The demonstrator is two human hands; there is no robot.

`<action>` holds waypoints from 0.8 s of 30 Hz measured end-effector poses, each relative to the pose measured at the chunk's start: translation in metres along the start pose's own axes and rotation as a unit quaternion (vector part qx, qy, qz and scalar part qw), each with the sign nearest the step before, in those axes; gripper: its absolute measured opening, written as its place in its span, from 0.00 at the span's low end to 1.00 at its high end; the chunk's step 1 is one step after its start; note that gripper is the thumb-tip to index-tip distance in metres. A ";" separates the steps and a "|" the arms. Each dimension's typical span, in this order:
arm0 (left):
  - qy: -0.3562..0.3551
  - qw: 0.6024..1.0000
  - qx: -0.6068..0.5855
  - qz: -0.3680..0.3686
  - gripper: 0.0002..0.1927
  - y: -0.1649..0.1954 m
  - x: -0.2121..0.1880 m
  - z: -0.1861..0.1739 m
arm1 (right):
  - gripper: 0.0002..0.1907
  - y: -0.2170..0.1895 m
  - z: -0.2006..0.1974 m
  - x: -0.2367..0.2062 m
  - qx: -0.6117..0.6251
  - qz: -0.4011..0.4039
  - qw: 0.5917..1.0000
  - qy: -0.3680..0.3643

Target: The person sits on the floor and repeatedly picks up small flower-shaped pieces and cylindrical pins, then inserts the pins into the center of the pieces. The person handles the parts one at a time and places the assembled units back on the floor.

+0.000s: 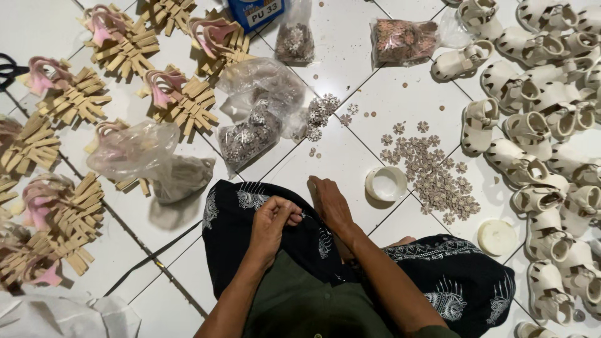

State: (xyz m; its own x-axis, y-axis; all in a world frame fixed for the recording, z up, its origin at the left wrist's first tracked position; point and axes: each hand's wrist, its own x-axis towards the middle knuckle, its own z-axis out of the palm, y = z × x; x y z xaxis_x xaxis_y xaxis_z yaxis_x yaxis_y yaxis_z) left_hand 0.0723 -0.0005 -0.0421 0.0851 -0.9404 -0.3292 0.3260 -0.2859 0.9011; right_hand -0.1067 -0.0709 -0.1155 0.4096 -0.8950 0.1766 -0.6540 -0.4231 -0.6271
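Note:
My left hand (272, 220) is curled into a loose fist against the black patterned cloth (238, 231) over my lap; I see nothing between its fingers. Beside it, my right hand (330, 201) lies flat on the cloth over my knee, fingers pointing toward the floor and holding nothing. Just past the right hand stands a small white round tub (386, 183). A loose pile of small beige flower-shaped trims (432, 175) lies beyond it on the white floor tiles (350, 56).
Rows of cream child sandals (538, 125) fill the right side. Tan strap uppers with pink linings (125, 44) cover the left. Clear bags of flower trims (250, 134) (400, 39), a crumpled bag (134, 150), a white lid (496, 236) and a blue box (253, 11) lie around.

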 end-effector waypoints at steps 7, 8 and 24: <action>-0.010 1.000 0.014 -0.015 0.10 -0.003 0.006 0.003 | 0.18 0.005 -0.002 -0.001 -0.014 0.073 0.997 -0.008; -0.009 1.000 0.009 -0.018 0.10 -0.002 0.006 0.005 | 0.18 0.005 -0.001 -0.001 -0.040 0.044 0.998 -0.021; -0.046 0.991 -0.103 -0.077 0.13 -0.020 0.020 -0.019 | 0.11 0.001 -0.007 -0.005 -0.083 0.008 0.996 -0.043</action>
State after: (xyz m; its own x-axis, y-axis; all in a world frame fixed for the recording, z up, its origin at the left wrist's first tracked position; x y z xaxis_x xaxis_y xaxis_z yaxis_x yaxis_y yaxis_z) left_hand 0.0854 -0.0102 -0.0723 -0.0634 -0.9042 -0.4224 0.5146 -0.3922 0.7625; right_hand -0.1138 -0.0675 -0.1119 0.4465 -0.8894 0.0981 -0.7543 -0.4330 -0.4935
